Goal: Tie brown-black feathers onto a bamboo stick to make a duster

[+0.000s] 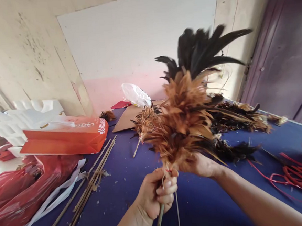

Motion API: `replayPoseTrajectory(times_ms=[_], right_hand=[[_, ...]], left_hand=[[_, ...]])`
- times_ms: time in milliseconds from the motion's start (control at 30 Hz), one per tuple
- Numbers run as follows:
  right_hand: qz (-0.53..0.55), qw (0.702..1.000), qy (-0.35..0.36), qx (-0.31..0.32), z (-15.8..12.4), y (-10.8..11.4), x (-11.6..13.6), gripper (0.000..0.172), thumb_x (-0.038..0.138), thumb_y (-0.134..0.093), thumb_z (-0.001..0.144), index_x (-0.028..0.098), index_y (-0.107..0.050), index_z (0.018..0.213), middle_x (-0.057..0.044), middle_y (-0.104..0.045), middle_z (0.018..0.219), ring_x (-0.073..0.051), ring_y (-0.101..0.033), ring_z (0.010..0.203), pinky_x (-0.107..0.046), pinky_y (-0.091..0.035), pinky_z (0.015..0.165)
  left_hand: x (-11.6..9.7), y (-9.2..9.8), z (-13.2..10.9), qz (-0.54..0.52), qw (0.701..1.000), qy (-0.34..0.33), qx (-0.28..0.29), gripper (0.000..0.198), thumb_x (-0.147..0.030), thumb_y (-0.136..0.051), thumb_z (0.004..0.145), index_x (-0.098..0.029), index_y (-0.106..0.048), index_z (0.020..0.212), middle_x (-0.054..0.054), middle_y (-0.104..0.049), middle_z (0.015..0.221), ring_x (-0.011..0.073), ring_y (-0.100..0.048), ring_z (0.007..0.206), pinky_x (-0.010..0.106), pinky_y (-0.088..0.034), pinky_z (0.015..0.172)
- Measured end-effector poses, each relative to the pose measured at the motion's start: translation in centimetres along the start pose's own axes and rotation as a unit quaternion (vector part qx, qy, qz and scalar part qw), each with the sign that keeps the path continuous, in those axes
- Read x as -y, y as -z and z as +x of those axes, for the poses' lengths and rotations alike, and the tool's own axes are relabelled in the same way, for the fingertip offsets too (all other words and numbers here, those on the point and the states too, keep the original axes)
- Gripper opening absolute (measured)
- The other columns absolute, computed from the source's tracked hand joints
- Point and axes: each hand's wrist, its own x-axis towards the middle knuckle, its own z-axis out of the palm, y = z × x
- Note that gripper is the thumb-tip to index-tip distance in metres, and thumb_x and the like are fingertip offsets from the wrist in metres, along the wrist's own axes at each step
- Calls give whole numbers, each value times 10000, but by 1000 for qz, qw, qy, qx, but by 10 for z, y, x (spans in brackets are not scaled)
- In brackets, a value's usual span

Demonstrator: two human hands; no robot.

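Observation:
A feather duster (186, 114) with brown feathers below and long black ones on top stands nearly upright in front of me. My left hand (159, 193) is closed around its thin stick (160, 219), just under the feathers where a bit of red tie shows. A thin pale strand (178, 211) hangs down beside the stick. Against the lower feathers, on the right side, lies my right hand (199, 164). Its fingers are hidden by the plumage, so I cannot see whether they grip anything. A smaller feather duster (146, 122) rests on the blue table behind.
Loose dark feather bundles (240, 117) lie at the back right, red cord (297, 176) at the right. On the left are thin sticks (90, 186), an orange paper bag (64, 136) and red plastic (54, 174). Cardboard (124, 120) and a clear plastic bag (136, 95) sit near the wall.

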Motion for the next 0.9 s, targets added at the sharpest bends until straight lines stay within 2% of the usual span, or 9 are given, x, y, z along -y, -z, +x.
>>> replayPoseTrajectory(times_ms=[67, 133, 233, 300, 400, 500, 633, 900], right_hand=[[36, 999, 6, -15, 3, -6, -1, 243, 402, -587, 771, 173, -669, 775, -5, -662, 781, -160, -595, 768, -263, -475, 729], [66, 996, 4, -56, 6, -13, -5, 235, 380, -573, 775, 167, -667, 738, -5, -658, 739, -150, -592, 736, -258, -470, 716], [87, 993, -25, -81, 10, -22, -11, 200, 312, -563, 773, 154, -676, 729, -16, -661, 721, -155, -595, 729, -263, -469, 713], [70, 991, -47, -101, 12, -25, -14, 170, 271, -569, 751, 150, -685, 718, -16, -658, 700, -153, -588, 711, -251, -460, 693], [-2, 986, -71, -149, 13, -27, -16, 164, 264, -579, 719, 150, -669, 644, 4, -609, 607, -123, -528, 600, -216, -412, 580], [-42, 981, -98, -162, 13, -28, -17, 183, 287, -578, 707, 146, -658, 621, 19, -559, 544, -101, -455, 524, -205, -352, 501], [-27, 982, -122, -144, 13, -28, -16, 207, 314, -575, 709, 138, -673, 664, 25, -549, 546, -92, -422, 518, -203, -328, 495], [16, 985, -148, -92, 9, -23, -11, 257, 363, -569, 724, 133, -681, 695, 38, -485, 529, -78, -360, 504, -201, -284, 477]], left_hand=[[-5, -1, 1, 37, 997, -42, -59, 199, -184, -636, 681, -2, -647, 763, -34, -406, 498, -25, -205, 351, 83, -100, 293], [-8, -3, 3, 95, 984, -82, -129, 177, -191, -627, 688, -20, -639, 731, -26, -429, 496, -23, -226, 344, 93, -103, 298], [-6, -4, 9, 181, 945, -155, -225, 201, -267, -620, 714, -75, -594, 659, -8, -479, 504, -9, -278, 336, 113, -112, 306], [-2, -5, 12, 228, 917, -199, -262, 268, -336, -627, 722, -103, -551, 616, -6, -496, 515, 3, -306, 339, 127, -128, 312], [1, -5, 15, 272, 885, -241, -290, 289, -362, -681, 679, -118, -535, 630, -23, -495, 540, 12, -339, 354, 139, -152, 322], [1, -5, 14, 281, 868, -267, -311, 290, -349, -719, 641, -127, -533, 646, -45, -475, 528, 14, -340, 352, 144, -154, 324], [-3, -3, 13, 270, 867, -281, -310, 300, -357, -707, 656, -123, -526, 605, -43, -472, 503, 6, -315, 347, 143, -150, 323], [-6, 2, 13, 275, 874, -254, -310, 342, -409, -701, 643, -128, -527, 555, -66, -389, 383, 3, -229, 312, 149, -124, 320]])
